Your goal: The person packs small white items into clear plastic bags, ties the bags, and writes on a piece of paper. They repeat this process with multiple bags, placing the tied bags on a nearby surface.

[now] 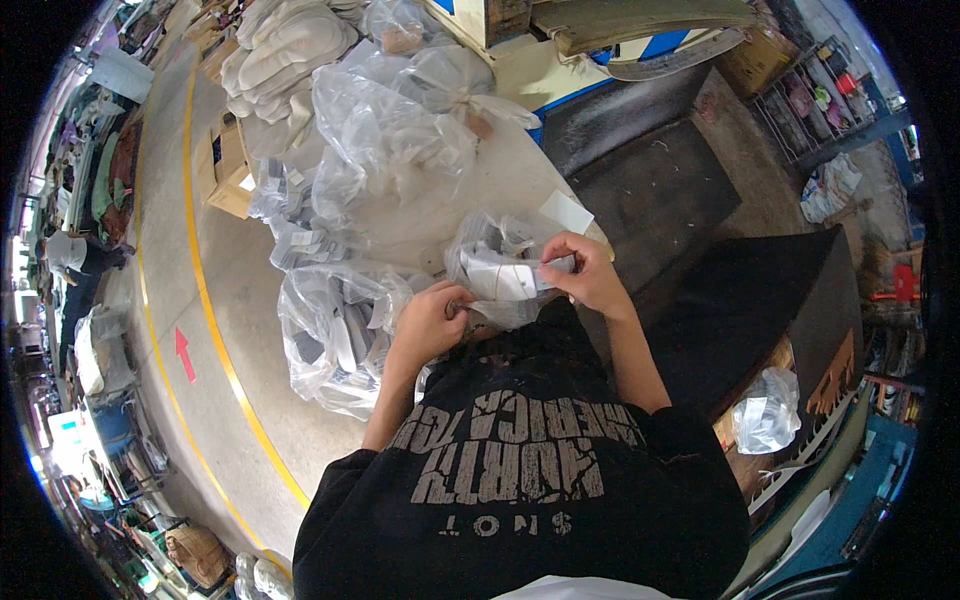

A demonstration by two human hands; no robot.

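While a yellow floor line (215, 330) curves along the far left of the scene, a clear plastic bag of white pieces (335, 335) lies just left of the person's hands. The left hand (430, 320) is curled shut on the lower edge of a small clear bag (497, 268) held in front of the chest. The right hand (588, 275) pinches that same bag's upper right corner, fingers together on the plastic and a white card inside. Beyond them more clear bags (390, 130) are heaped on the table (520, 175). To the right stands a dark box (770, 300).
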